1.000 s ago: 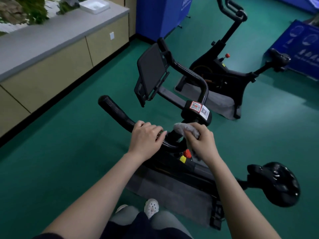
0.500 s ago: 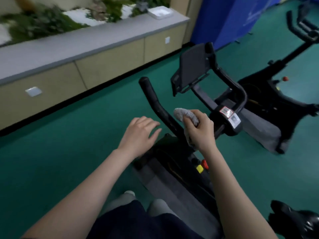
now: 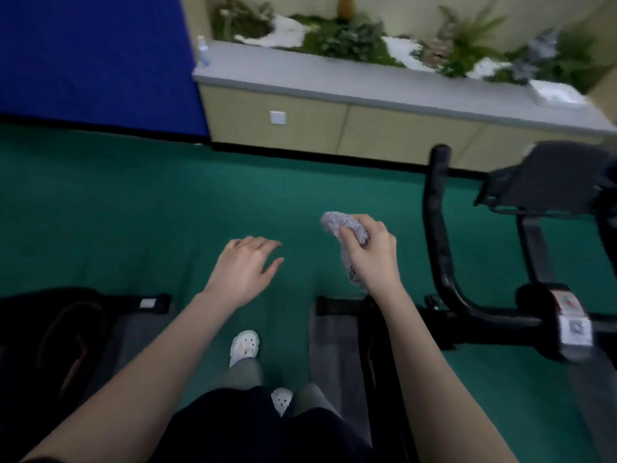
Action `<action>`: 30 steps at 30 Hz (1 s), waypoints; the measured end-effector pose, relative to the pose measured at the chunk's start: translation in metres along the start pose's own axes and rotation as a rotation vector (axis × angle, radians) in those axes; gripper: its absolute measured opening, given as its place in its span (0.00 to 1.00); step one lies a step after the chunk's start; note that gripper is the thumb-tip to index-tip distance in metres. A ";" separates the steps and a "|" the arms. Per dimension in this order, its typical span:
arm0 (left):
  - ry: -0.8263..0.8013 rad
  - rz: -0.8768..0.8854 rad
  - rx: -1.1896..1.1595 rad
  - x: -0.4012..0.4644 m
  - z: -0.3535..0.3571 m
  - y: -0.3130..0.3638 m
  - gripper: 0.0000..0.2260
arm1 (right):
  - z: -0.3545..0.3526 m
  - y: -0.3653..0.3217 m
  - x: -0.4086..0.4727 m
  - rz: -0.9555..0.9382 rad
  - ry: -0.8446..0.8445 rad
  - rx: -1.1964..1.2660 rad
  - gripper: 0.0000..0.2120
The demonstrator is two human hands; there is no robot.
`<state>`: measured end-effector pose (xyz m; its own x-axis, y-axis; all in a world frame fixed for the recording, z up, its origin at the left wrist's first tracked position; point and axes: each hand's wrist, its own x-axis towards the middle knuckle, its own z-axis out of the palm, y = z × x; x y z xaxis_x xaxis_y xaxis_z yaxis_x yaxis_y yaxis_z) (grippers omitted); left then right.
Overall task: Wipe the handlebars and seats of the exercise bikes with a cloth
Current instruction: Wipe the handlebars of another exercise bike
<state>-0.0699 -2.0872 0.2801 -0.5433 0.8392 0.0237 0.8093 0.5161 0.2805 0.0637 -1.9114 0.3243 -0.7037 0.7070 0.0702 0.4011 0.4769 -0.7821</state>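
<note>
My right hand [image 3: 370, 253] holds a bunched grey cloth [image 3: 344, 225] in the air over the green floor, left of the black handlebar [image 3: 437, 228] of an exercise bike and not touching it. That bar curves up from a stem with a white and red sticker [image 3: 571, 315]; a black tablet holder [image 3: 547, 182] sits at the right. My left hand [image 3: 247, 265] hovers palm down with fingers spread, holding nothing. A second bike's dark body [image 3: 60, 335] shows at the lower left. No seat is in view.
A low beige cabinet with a grey top [image 3: 367, 81] runs along the back, plants behind it and a white tray [image 3: 554, 91] on its right end. A blue panel [image 3: 93, 58] stands at the left. Grey mats [image 3: 330, 355] lie under both bikes; my feet stand between them.
The view has swung left. Both hands came off the handlebar: the left let go of the grip, and the right carried the cloth away to the left of the bar.
</note>
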 end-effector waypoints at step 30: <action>0.388 -0.996 0.019 -0.437 -0.099 -0.232 0.17 | 0.332 -0.285 -0.233 -0.653 -0.721 0.070 0.07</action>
<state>-0.0424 -2.5907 0.2991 -0.9927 -0.0717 0.0966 -0.0364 0.9444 0.3269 -0.0813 -2.3855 0.3252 -0.9745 -0.1859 0.1256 -0.2150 0.6132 -0.7601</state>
